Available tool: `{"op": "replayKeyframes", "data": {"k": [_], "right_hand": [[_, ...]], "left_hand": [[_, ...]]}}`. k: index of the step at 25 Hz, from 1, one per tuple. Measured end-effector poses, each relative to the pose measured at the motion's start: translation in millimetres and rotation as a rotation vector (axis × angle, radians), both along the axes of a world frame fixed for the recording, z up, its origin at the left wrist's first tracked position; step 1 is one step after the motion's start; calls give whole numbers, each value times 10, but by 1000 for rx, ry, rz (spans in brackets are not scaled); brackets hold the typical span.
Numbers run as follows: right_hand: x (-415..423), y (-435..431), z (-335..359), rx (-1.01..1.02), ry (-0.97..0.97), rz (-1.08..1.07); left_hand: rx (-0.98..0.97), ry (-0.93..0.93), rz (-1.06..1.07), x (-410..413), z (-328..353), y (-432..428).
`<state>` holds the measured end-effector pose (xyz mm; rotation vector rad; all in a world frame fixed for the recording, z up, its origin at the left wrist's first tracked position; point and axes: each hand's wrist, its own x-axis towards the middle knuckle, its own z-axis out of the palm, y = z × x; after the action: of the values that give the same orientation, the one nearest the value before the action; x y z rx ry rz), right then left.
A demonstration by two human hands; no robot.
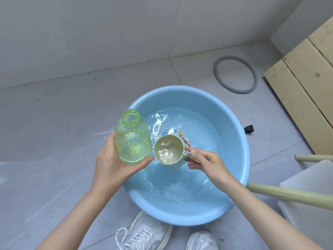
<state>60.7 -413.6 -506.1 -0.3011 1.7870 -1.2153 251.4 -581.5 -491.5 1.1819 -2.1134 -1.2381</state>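
Two bare arms (pixel 75 213) reach down in front of me, over a pair of white trainers (pixel 146 233) planted on the grey tile floor (pixel 54 114).

The left hand (pixel 111 165) is wrapped round the lower end of a green bottle (pixel 132 139), thumb along the near side and fingers curled behind it. The bottle is clear, has no cap, and leans with its open mouth pointing up and away. It hangs over the left rim of a blue basin (pixel 241 141).

The right hand (pixel 207 165) pinches the handle of a pale cup (pixel 168 149), thumb on top and the other fingers curled beneath. The cup is tipped so its wet inside faces upward. It is held above the water (pixel 201 134) in the basin, just beside the bottle's base. I cannot tell whether the two touch.

The basin sits on the floor right in front of the trainers. A small black block (pixel 249 129) lies by its right rim, and a grey ring (pixel 216 73) lies further back. Pale wooden slats (pixel 302 87) stand at the far right. A wooden pole (pixel 288 194) crosses a white box (pixel 310 181) nearer by.
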Motion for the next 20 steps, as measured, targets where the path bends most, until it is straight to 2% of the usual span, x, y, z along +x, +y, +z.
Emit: {"op": "replayKeyframes", "data": {"k": [4, 10, 20], "right_hand": [[-176, 65, 392, -98, -9, -90], [-324, 79, 943, -136, 71, -99], [-203, -48, 1355, -182, 112, -148]], "left_hand": [[-19, -1, 11, -69, 54, -2], [-19, -4, -27, -182, 62, 0], [-59, -12, -129, -208, -226, -1]]}}
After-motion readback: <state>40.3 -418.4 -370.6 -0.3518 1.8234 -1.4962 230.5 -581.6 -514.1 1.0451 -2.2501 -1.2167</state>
